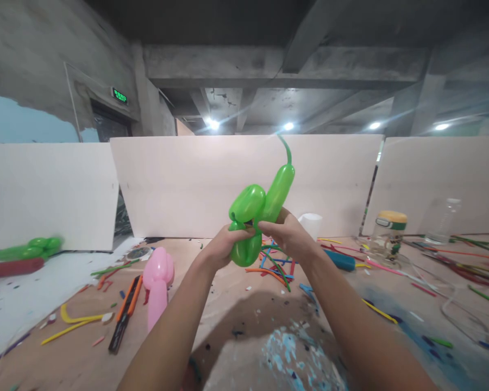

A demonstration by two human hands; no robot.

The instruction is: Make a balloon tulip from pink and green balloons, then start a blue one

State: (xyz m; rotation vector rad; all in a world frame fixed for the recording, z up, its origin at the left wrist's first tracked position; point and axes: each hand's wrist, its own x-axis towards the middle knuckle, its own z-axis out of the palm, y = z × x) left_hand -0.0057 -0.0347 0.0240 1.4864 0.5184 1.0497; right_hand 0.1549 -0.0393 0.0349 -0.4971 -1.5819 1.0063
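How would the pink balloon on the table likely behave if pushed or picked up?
The pink balloon looks inflated and rounded, so probably very light and apt to roll or skid. Its thin skin may pop against the scattered scraps on the table.

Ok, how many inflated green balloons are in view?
2: the held balloon between left hand and right hand; the second balloon lying far left, beside a red balloon. More may hide behind the boards.

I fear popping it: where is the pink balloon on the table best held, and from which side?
Probably grip the pink balloon by its long straight part, from above: it lies flat, and its far end is twisted bubbles. The left hand and right hand hold the green balloon.
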